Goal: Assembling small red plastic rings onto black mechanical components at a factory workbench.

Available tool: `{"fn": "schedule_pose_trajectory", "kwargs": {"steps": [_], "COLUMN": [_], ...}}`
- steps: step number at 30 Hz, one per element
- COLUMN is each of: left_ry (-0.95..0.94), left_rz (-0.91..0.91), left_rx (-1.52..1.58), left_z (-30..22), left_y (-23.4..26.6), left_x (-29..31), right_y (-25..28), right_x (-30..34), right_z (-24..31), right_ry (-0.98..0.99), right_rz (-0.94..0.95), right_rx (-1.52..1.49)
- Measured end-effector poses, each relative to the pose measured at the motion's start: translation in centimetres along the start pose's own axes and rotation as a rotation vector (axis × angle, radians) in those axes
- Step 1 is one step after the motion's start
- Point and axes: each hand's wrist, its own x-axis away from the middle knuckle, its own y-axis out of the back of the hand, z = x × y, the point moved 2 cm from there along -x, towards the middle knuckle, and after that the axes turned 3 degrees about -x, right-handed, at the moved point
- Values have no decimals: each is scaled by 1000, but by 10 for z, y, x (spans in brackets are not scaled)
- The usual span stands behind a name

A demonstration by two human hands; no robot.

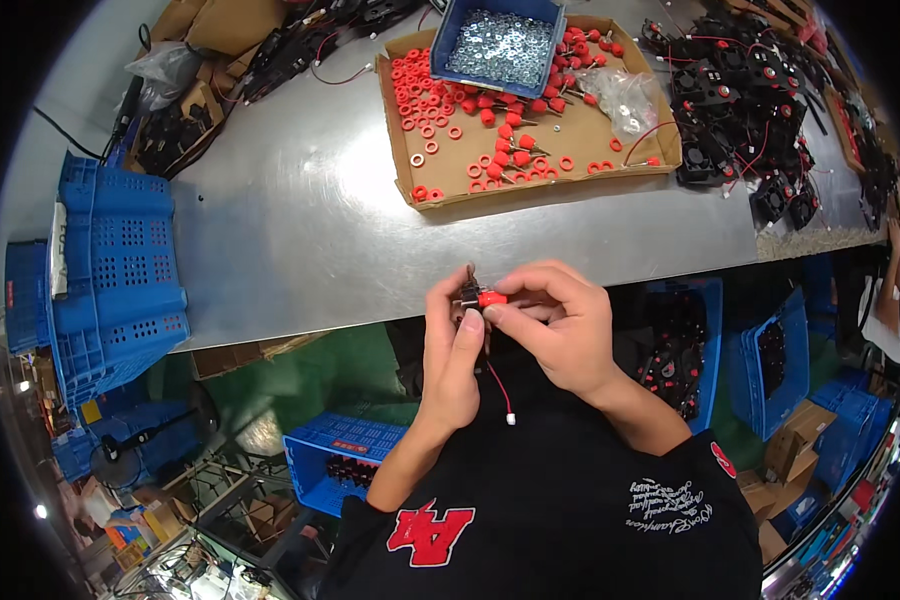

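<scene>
My left hand (450, 370) is closed on a small black fan part (469, 293), held just off the table's front edge. A thin lead hangs from below my fingers and ends in a white connector (511, 419). On the right side of the black part, my right hand (575, 330) pinches a red binding post (491, 298) between thumb and fingers. The post touches the black part; its threaded end is hidden. Beyond my hands, a shallow cardboard tray (530, 190) bears many loose red binding posts (505, 145) and red rings (428, 131).
A blue bin (498, 55) of small metal hardware rests on the cardboard tray beside a clear plastic bag (625, 100). Black fan assemblies (740, 90) with leads are piled at the right. A blue crate (120, 265) stands at the left end of the metal table (280, 220).
</scene>
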Motion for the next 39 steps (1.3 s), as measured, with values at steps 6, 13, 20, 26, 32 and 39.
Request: {"fn": "schedule_pose_trajectory", "kwargs": {"steps": [6,13,20,26,32,39], "left_ry": [-49,-52,-324,-301,-384,-400], "left_rz": [14,153,56,42,27,22], "left_rx": [-92,-444,-1050,-1123,-1149,-1053], "left_z": [1,-5,-8,-10,-10,-11], "left_y": [0,2,-16,-24,-21,-11], "left_x": [-3,-20,-37,-37,-36,-44], "right_y": [13,22,26,20,38,19], "right_x": [-2,-7,-16,-11,-32,-149], "right_z": [0,-17,-36,-30,11,-2], "right_ry": [60,239,528,550,441,446], "right_rz": [13,-29,-125,-141,-75,388], "right_rx": [46,269,716,943,970,1153]}}
